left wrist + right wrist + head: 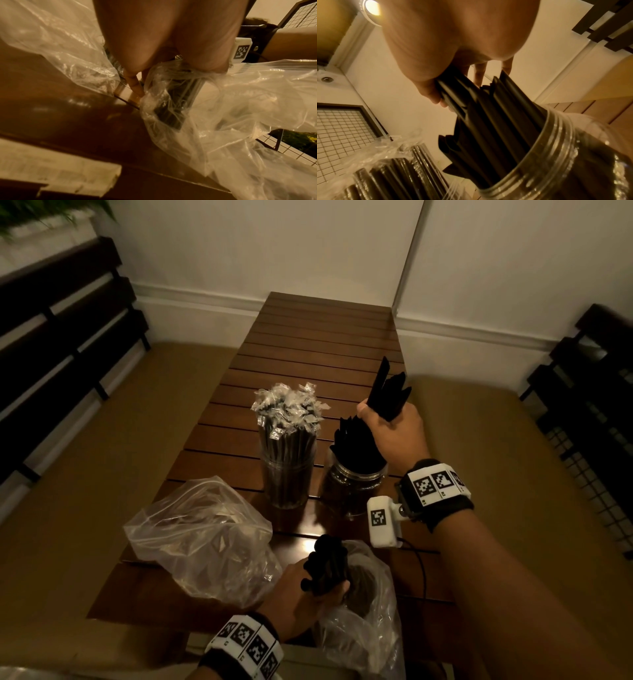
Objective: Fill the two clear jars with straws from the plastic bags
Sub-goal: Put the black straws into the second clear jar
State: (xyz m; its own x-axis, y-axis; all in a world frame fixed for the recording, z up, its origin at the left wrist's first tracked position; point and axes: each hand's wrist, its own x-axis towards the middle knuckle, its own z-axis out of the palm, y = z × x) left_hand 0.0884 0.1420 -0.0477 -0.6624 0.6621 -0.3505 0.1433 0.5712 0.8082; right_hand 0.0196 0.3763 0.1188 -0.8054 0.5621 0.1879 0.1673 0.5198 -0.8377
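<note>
Two clear jars stand mid-table. The left jar [287,474] is packed with plastic-wrapped black straws [388,180]. The right jar [356,481] [556,155] holds bare black straws. My right hand [390,426] grips a bundle of black straws [388,395] [488,108] whose lower ends reach into the right jar. My left hand [308,587] grips another bundle of black straws [325,563] at the mouth of the near plastic bag [363,628] [223,108]. A second crumpled plastic bag [202,535] lies to the left.
The jars and bags sit on a narrow slatted wooden table [318,344] that runs to a white wall. Tan cushions [102,457] flank it on both sides. Dark slatted frames [61,337] stand at far left and right.
</note>
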